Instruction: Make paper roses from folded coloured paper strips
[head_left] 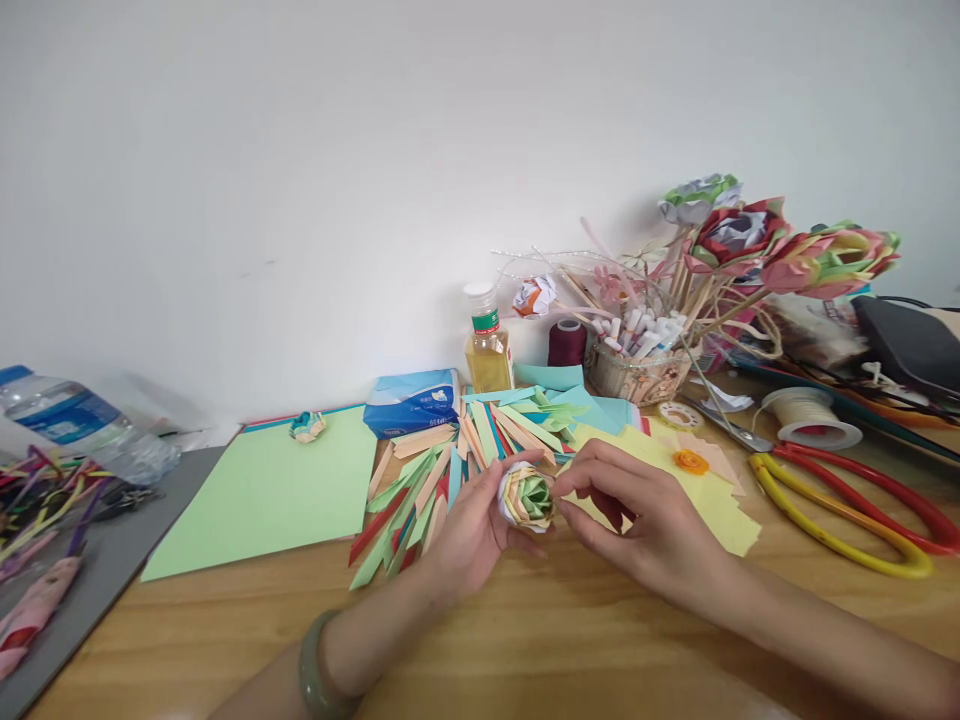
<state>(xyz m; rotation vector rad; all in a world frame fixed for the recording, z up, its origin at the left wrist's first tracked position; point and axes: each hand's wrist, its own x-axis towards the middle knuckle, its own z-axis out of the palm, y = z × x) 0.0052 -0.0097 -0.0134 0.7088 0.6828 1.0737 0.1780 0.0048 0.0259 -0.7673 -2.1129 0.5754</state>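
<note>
A folded paper flower [527, 497], green in the middle with yellow, peach and white outer layers, is held above the wooden table. My left hand [474, 525] cups it from the left side, a jade-like bangle on that wrist. From the right, my right hand [626, 510] pinches at the flower's outer edge with thumb and index finger. Behind my hands lie many folded paper strips [427, 500] in green, peach, red and blue. Yellow paper sheets [712, 500] lie beyond my right hand, with a small orange paper curl [690, 461] on them.
Large scissors [847, 500] with red and yellow handles lie at right near a spool [811, 418]. Behind stand a bottle of yellow liquid [489, 345], a tissue pack [411, 402] and a basket [641, 375] of pens and paper flowers. Green paper [262, 490] lies at left.
</note>
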